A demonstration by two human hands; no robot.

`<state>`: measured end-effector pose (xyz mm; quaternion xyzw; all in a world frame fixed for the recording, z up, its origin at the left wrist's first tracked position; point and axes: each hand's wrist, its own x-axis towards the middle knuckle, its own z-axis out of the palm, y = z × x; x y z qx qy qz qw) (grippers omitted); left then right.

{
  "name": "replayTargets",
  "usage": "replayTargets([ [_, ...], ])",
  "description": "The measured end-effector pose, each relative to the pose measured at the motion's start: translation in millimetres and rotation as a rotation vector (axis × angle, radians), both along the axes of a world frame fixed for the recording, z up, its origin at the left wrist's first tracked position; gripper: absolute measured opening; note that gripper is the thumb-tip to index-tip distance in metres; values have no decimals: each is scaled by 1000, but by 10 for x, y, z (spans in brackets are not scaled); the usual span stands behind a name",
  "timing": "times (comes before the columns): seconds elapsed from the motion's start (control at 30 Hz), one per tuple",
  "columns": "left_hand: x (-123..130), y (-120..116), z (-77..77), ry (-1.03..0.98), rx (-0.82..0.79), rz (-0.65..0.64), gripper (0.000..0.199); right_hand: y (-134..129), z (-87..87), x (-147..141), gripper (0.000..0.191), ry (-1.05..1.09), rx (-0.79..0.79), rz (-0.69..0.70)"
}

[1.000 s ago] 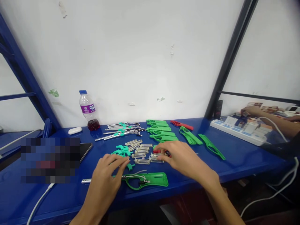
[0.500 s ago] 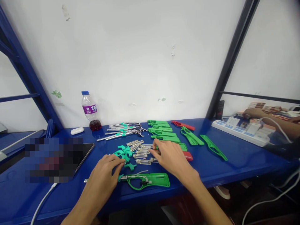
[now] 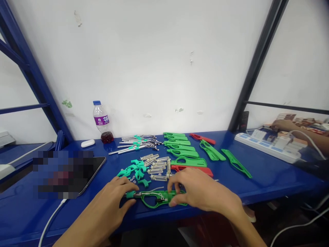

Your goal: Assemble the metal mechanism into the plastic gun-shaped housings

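Observation:
A green lighter half-shell (image 3: pixel 152 206) lies near the table's front edge, with pale wires and a black part inside. My left hand (image 3: pixel 119 193) is closed around the teal collar (image 3: pixel 130 194) and metal tube at its left end, thumb in front and fingers behind. Over the shell's handle end, my right hand (image 3: pixel 190 190) has its thumb and fingers bent together; whatever they hold is hidden. Just behind lie teal triggers (image 3: pixel 139 168) in a heap and several clear fuel tanks (image 3: pixel 157 166).
Metal lighter tubes (image 3: pixel 131 148) with wires lie farther back. Green shells (image 3: pixel 181 148) and a red shell (image 3: pixel 203 138) lie right of them. A drink bottle (image 3: pixel 101 120), a white case (image 3: pixel 87 143) and a tablet (image 3: pixel 95 171) are left; a power strip (image 3: pixel 267 147) is right.
My right hand has moved from the clear tanks forward to the green shell's handle end. My left hand has come down from beside the teal triggers to the collar and tube.

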<state>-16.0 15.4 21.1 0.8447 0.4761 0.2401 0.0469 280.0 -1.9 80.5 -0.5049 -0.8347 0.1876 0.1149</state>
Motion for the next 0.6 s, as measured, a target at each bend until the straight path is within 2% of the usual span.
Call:
replayTargets([
  [0.1, 14, 20, -12, -11, -11, -13, 21, 12, -35, -13, 30, -26, -77, -19],
  [0.37, 2, 59, -47, 24, 39, -43, 24, 100, -93, -17, 26, 48, -138, -30],
  [0.6, 49, -8, 152, 178, 47, -66, 37, 150, -120, -3, 24, 88, -206, -20],
])
